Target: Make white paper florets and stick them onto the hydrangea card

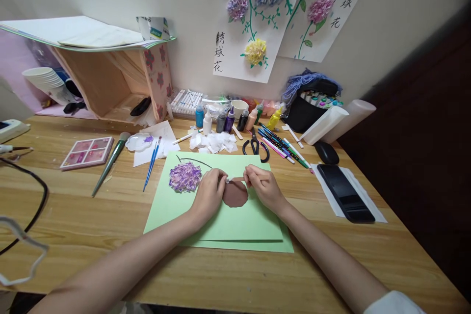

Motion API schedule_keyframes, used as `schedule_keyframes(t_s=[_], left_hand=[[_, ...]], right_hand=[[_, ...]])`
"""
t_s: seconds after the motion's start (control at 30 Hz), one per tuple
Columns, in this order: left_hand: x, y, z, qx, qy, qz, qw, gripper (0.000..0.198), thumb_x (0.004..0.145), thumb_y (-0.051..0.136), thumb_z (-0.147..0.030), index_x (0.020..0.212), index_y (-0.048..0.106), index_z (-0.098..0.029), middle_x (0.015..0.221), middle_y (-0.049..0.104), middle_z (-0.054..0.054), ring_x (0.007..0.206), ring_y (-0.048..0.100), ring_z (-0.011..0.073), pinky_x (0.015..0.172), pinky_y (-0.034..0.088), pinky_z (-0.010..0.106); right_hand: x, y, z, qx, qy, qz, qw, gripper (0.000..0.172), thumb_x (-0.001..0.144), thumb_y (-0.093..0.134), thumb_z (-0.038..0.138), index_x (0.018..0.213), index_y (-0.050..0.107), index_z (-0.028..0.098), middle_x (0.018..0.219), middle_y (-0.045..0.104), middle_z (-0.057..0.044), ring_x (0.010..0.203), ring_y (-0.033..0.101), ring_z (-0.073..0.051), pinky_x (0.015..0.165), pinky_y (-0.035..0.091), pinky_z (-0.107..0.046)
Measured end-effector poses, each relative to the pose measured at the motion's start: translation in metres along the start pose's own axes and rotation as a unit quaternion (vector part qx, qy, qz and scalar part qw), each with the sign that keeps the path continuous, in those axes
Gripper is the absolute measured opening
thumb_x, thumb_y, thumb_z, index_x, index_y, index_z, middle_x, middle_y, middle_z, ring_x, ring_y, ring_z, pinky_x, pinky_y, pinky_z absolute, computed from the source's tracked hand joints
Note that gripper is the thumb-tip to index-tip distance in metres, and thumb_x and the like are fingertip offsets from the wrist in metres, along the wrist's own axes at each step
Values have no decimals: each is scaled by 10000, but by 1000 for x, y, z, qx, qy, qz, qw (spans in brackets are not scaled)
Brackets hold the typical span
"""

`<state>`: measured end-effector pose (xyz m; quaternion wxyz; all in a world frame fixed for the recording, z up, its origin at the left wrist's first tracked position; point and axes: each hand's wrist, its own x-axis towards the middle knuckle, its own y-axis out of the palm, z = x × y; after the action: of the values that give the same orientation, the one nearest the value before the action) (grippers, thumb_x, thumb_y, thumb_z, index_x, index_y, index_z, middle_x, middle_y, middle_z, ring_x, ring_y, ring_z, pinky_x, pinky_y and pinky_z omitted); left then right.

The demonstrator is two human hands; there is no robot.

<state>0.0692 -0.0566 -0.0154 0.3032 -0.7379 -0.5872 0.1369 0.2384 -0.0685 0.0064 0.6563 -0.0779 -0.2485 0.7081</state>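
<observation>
A light green sheet of paper (235, 225) lies on the wooden table in front of me. A purple paper flower (185, 177) with a drawn dark stem sits at its upper left. Beside it on the sheet is a round brown patch (235, 195). My left hand (209, 192) is pinched closed at the patch's upper left edge, on a small pale piece I cannot name. My right hand (264, 185) is closed on a thin stick-like tool (238, 179) that points left to the left fingertips.
Black scissors (254, 147), white paper scraps (214, 142), small paint bottles (221, 120), coloured pens (281, 145), a black phone (345, 192), a mouse (327, 153), two blue brushes (152, 161), a makeup palette (87, 152) and a wooden box (110, 78) surround the sheet. Paper-flower posters (257, 19) hang on the wall.
</observation>
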Motion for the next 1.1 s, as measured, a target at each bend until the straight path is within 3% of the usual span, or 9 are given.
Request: schedule_keyframes(t_s=[0.13,0.3,0.43,0.9,1.1], left_hand=[[1,-1,-1,-25,-7,10,1000,163,878,368,-199,893,530,-198,903,620,51,870,558,199,777,428,342],[1,-2,0,-33,-9,10,999,173,882,361,-193,899,533,-202,902,623,38,869,563,188,776,429,327],[0,-3,0,-36,-11,11,999,179,881,357,-186,913,532,-205,914,621,34,869,560,184,763,425,317],[1,-1,1,-41,-6,7,999,169,876,357,-174,913,518,-204,919,618,41,884,566,187,777,432,324],[0,-2,1,-40,0,6,999,154,873,359,-171,897,507,-203,912,610,45,881,564,188,779,435,332]], right_hand=[[0,7,3,-4,-4,-29,1000,434,925,326,434,580,438,196,550,451,15,532,444,-117,559,352,-254],[1,7,-7,104,80,-100,986,469,883,351,532,584,471,191,481,475,17,441,436,-106,438,343,-227],[2,2,-13,150,90,-135,975,475,865,376,554,580,478,188,452,484,19,416,431,-99,417,338,-214],[-2,6,-5,26,9,-53,998,441,924,311,454,597,462,199,528,468,13,498,443,-114,503,349,-244],[17,11,14,-157,-114,56,979,429,938,254,407,594,422,212,557,472,-7,550,453,-140,565,338,-266]])
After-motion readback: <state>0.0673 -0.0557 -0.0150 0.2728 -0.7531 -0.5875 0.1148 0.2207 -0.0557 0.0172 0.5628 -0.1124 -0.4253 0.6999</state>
